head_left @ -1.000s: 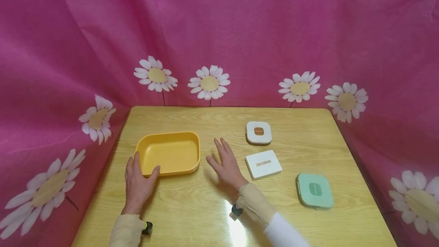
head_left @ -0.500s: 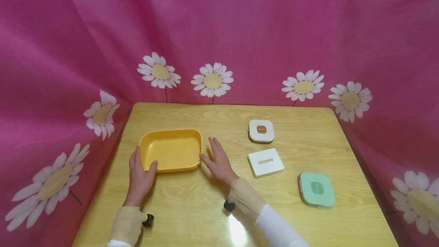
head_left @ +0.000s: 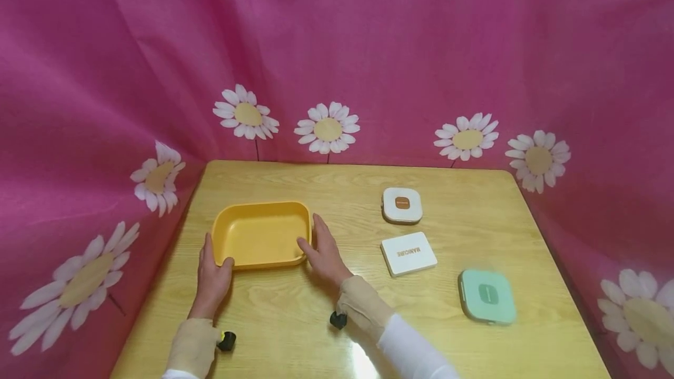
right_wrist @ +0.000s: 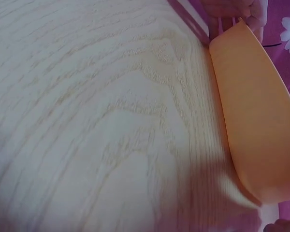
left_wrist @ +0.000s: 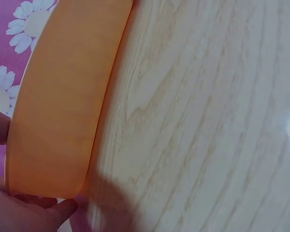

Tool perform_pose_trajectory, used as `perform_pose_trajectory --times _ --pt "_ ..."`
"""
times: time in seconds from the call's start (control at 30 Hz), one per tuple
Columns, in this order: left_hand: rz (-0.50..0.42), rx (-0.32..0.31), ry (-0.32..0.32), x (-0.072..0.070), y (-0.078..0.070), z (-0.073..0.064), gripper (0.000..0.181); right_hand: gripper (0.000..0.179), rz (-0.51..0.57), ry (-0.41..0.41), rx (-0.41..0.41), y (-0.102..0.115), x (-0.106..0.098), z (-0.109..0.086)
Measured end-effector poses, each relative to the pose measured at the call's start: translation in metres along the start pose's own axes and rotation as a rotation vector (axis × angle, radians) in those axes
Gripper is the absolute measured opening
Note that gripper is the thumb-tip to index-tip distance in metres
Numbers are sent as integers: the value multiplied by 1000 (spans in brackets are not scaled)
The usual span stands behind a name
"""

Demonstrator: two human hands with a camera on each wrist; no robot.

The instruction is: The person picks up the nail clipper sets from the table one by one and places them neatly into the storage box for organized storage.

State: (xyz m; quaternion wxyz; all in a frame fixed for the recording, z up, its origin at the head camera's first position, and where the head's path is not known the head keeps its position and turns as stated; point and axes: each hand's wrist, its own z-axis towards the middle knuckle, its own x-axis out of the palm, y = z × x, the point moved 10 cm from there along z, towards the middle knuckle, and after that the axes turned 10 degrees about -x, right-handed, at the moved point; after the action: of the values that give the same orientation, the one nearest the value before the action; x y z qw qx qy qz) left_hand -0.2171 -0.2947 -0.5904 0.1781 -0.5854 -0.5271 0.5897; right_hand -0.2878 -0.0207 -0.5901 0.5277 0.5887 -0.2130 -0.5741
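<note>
A deep yellow plastic tray (head_left: 263, 237) with rounded corners lies at the left of the table, its inside bare. At its near left corner, my left hand (head_left: 212, 282) holds the wall, thumb by the near rim and fingers along the outer side. My right hand (head_left: 327, 257) grips the right end, with the thumb over the rim and the fingers outside. From the left wrist, the tray's outer wall (left_wrist: 58, 106) shows with fingers around its lower corner. In the right wrist view, the wall (right_wrist: 256, 111) runs up to the left hand (right_wrist: 237, 12); little of the right hand shows.
Right of the tray lie a white rounded case (head_left: 402, 213) with a brown label, a flat white box (head_left: 409, 257) marked MANICURE and a mint green square case (head_left: 487, 303). A pink curtain (head_left: 379, 45) with daisies surrounds the wooden table (head_left: 295, 326).
My right hand has moved left from beside the white box to the tray's right end and taken hold of it. The left hand has stayed at the left end.
</note>
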Motion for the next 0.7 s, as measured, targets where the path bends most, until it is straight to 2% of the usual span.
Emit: perform_pose_trajectory --times 0.13,0.3,0.57,0.7 --pt "-21 -39 -5 1 2 1 91 75 25 12 -7 0 6 3" --pt "-72 -48 15 1 4 -1 91 73 89 18 17 0 12 3" --pt "-86 -12 16 0 7 -1 91 75 94 24 4 0 14 5" --pt "-190 -12 47 3 12 0 91 75 99 28 -1 0 15 5"
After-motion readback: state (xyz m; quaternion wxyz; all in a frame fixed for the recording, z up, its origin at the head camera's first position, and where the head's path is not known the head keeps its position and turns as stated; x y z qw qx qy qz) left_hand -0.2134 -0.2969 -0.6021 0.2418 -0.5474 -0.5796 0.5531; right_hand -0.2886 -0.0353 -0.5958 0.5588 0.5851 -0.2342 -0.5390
